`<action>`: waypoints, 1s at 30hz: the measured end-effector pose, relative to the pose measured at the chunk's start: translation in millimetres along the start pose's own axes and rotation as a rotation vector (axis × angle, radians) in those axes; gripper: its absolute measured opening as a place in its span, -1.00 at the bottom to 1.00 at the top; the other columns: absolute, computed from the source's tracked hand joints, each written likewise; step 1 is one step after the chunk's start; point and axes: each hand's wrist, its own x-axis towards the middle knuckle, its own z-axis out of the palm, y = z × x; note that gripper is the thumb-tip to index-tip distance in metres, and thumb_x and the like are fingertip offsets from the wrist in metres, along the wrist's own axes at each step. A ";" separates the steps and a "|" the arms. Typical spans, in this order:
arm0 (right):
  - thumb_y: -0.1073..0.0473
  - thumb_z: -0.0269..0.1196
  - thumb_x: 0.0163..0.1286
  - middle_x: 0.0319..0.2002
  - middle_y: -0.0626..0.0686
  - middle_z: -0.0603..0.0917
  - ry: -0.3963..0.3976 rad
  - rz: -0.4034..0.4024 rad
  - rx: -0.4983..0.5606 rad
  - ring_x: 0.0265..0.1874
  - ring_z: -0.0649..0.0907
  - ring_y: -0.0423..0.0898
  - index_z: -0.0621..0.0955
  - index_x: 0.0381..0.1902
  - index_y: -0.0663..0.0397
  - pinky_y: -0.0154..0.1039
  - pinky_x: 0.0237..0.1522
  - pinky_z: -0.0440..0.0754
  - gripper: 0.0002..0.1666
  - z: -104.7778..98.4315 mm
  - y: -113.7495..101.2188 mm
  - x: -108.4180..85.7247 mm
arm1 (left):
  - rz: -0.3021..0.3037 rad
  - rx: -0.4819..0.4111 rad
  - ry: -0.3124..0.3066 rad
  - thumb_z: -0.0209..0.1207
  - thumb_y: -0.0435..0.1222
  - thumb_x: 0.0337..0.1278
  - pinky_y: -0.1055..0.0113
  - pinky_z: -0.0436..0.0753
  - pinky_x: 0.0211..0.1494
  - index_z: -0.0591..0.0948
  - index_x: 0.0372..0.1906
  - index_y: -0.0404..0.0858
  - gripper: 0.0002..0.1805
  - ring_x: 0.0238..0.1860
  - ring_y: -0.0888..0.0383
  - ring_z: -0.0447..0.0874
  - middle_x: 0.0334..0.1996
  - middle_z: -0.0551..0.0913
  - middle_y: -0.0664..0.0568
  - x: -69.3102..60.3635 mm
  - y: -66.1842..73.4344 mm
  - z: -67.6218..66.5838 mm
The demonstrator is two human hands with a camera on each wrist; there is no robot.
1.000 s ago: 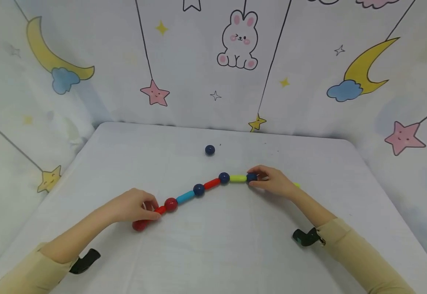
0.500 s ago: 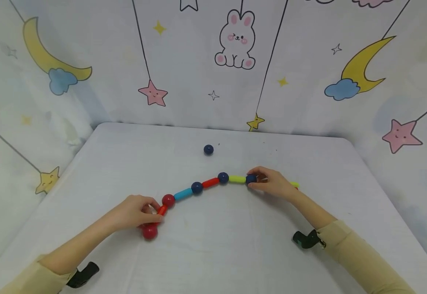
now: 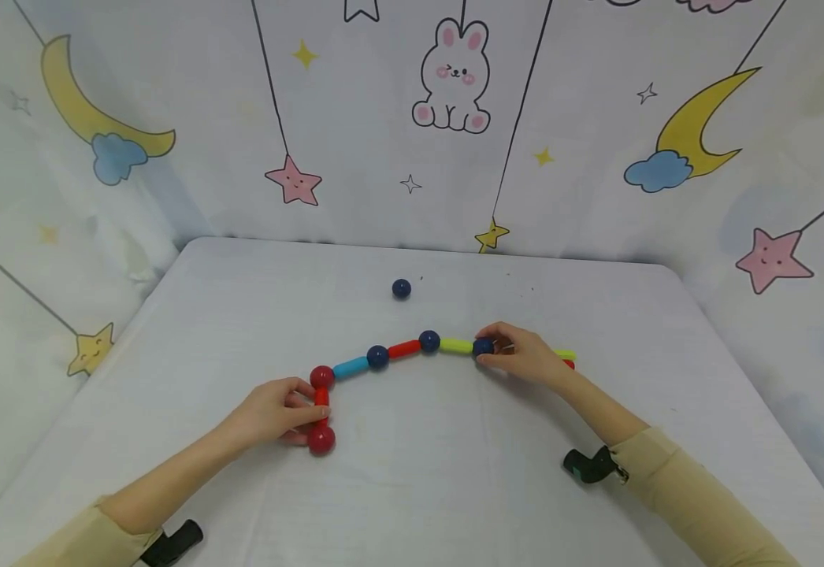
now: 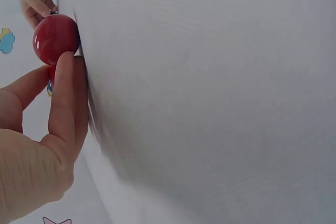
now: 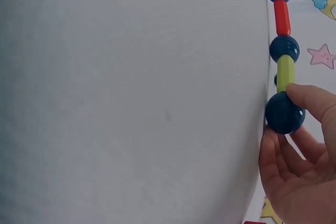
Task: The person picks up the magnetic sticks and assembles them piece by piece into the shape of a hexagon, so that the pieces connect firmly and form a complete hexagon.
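Observation:
A chain of magnetic balls and rods lies on the table. My left hand [image 3: 270, 411] pinches the red rod [image 3: 322, 395] at its left end, between an upper red ball [image 3: 323, 377] and a lower red ball [image 3: 321, 441]. From the upper ball run a light blue rod [image 3: 350, 368], a dark blue ball [image 3: 378, 357], another red rod [image 3: 404, 349], a second dark blue ball [image 3: 429, 341] and a yellow-green rod [image 3: 456, 346]. At the right end, my right hand [image 3: 525, 354] holds a dark blue end ball [image 5: 285, 113] between thumb and fingers.
A loose dark blue ball [image 3: 401, 289] sits farther back on the white table [image 3: 426, 488]. Behind my right wrist lie a yellow-green piece [image 3: 566, 354] and a red piece [image 3: 570, 364], partly hidden. A patterned white cloth [image 3: 369, 102] hangs behind and beside the table.
My left hand has moved right, swinging the end red rod and ball from slanting down-left to pointing straight toward me. The chain's left part has shifted slightly up; my right hand stays nearly still.

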 end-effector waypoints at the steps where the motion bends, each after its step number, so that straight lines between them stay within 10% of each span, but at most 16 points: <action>1: 0.09 0.35 0.31 -0.09 0.05 0.60 0.000 0.002 0.000 -0.08 0.56 0.00 0.53 0.15 0.06 -0.08 0.02 0.56 -0.52 0.2 -0.1 -0.3 | -0.012 -0.030 -0.001 0.39 -0.14 0.07 0.26 0.69 -0.33 0.47 0.10 -0.40 -0.41 -0.44 0.14 0.68 -0.33 0.65 0.00 0.3 -0.2 0.9; 30: 0.09 0.36 0.30 -0.04 0.04 0.61 -0.012 -0.021 0.010 -0.07 0.56 0.00 0.53 0.12 0.06 -0.09 0.02 0.57 -0.54 6.8 -7.5 -2.7 | -0.159 -0.407 -0.017 0.33 -0.22 0.17 0.29 0.68 -0.20 0.41 0.08 -0.44 -0.48 -0.32 0.09 0.74 -0.26 0.70 -0.09 12.6 -0.2 24.8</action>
